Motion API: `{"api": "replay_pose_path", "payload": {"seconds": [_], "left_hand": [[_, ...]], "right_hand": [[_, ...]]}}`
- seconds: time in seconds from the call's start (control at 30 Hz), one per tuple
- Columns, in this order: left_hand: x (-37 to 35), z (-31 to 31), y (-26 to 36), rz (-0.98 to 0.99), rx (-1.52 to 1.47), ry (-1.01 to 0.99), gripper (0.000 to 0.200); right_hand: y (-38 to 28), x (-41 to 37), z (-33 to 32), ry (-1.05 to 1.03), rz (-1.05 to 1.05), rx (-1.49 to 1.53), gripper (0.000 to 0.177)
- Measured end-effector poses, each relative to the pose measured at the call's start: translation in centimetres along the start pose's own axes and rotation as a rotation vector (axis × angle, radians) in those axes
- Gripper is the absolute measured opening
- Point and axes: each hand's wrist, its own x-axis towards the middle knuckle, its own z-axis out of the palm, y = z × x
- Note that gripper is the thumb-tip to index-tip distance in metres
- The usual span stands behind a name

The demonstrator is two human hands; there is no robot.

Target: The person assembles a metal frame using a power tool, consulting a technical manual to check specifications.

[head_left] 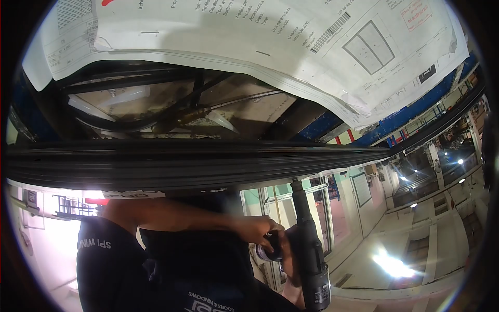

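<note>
Neither of my hands shows in the head view, which appears upside down. Across a long dark profile (197, 164) stands another person in a dark printed shirt (202, 270), turned toward the camera. That person's hands (267, 234) are around the handle of a black power driver (310, 249). Its narrow tip reaches the edge of the profile; whether it touches a fastener cannot be made out. Printed sheets (218, 31), stapled and bearing a window drawing, spread over the top of the view.
A blue support (400, 122) runs under the sheets. Behind the profile lie pale scraps (125, 99) and dark strips. Beyond the person are window frames (319, 208), a wall board (361, 188) and a bright ceiling lamp (393, 264).
</note>
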Motion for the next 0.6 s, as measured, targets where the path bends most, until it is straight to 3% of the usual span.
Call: {"api": "replay_pose_path", "payload": {"seconds": [0.13, 0.23, 0.3, 0.4, 0.53, 0.6], "left_hand": [[0.0, 0.4, -0.7, 0.094, -0.02, 0.043, 0.051], [-0.2, -0.3, 0.6, -0.027, 0.015, -0.03, 0.049], [-0.1, 0.0, 0.3, 0.004, 0.0, -0.003, 0.046], [0.0, 0.0, -0.2, 0.028, 0.012, 0.017, 0.045], [-0.1, -0.3, 0.5, -0.023, 0.033, -0.022, 0.045], [0.2, 0.4, -1.3, 0.047, 0.038, 0.046, 0.047]], "right_hand": [[-0.2, 0.2, -0.2, -0.019, -0.012, -0.036, 0.019], [0.1, 0.2, -0.2, -0.032, 0.005, -0.025, 0.02], [0.2, 0.2, -0.1, -0.01, -0.007, -0.002, 0.02], [0.0, -0.1, -0.1, -0.041, 0.137, 0.009, 0.021], [-0.2, 0.6, -0.2, -0.048, 0.11, 0.072, 0.023], [-0.6, 0.6, 0.0, -0.016, 0.146, 0.124, 0.023]]}}
